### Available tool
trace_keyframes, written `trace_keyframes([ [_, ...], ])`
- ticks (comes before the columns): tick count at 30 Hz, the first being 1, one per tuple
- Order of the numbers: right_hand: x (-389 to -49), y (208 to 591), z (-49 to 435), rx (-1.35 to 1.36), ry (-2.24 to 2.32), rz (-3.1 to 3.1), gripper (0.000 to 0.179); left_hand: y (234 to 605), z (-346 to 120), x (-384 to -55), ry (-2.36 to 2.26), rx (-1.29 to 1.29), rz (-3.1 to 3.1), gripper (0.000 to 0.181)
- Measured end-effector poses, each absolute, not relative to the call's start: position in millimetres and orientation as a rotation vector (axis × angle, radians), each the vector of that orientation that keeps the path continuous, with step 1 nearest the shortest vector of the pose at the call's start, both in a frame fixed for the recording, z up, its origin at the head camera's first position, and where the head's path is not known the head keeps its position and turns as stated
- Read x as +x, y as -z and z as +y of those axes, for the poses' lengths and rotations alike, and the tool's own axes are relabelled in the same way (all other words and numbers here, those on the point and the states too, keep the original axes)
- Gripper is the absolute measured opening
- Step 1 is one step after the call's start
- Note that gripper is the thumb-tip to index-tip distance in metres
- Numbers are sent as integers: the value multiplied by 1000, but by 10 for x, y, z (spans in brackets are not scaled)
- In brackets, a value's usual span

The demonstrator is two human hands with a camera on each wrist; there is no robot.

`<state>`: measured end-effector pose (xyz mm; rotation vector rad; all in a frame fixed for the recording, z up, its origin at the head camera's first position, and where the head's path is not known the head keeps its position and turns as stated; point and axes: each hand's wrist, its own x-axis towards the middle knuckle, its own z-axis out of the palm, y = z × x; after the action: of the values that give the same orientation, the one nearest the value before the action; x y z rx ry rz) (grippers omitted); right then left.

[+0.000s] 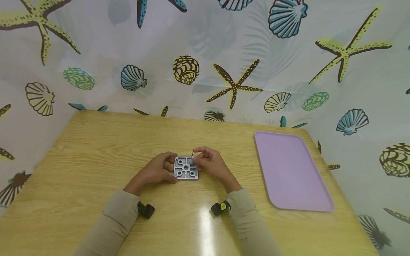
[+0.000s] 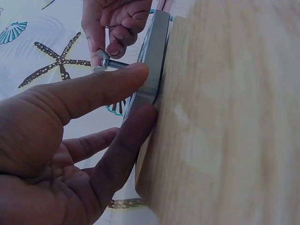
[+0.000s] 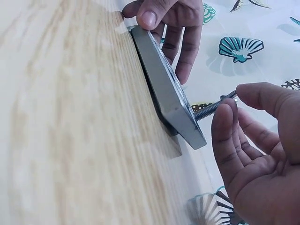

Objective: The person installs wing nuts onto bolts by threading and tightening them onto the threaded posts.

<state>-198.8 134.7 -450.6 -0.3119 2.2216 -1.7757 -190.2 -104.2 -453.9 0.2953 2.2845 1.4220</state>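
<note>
A square grey metal plate (image 1: pixel 185 171) with raised ribs and several round holes lies flat on the wooden table. My left hand (image 1: pixel 157 168) holds it along its left side, thumb at the near corner and fingers at the far one. At the plate's far right hole stands a threaded metal bolt (image 3: pixel 208 111). My right hand (image 1: pixel 212 164) pinches the bolt's top end between thumb and index finger, as the right wrist view shows. Its lower end is hidden in the plate. From the left wrist view, bare thread of the bolt (image 2: pixel 117 64) shows above the plate.
A shallow purple tray (image 1: pixel 293 170) lies on the right side of the wooden table (image 1: pixel 105 142). Behind the table hangs a white cloth (image 1: pixel 160 42) printed with shells and starfish. Small black wrist cameras (image 1: pixel 146 210) sit at both cuffs.
</note>
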Motion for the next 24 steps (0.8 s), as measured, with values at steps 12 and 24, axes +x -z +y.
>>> trace_keyframes([
  [12,-1981,4497,1383,-348,1793,2255,29,4527,-1025,-1901,-1411,295,2286,84],
  [24,-2027,4536,1415,-339,1826,2194,26,4538,-1031,-1900,-1421,285,2284,85],
])
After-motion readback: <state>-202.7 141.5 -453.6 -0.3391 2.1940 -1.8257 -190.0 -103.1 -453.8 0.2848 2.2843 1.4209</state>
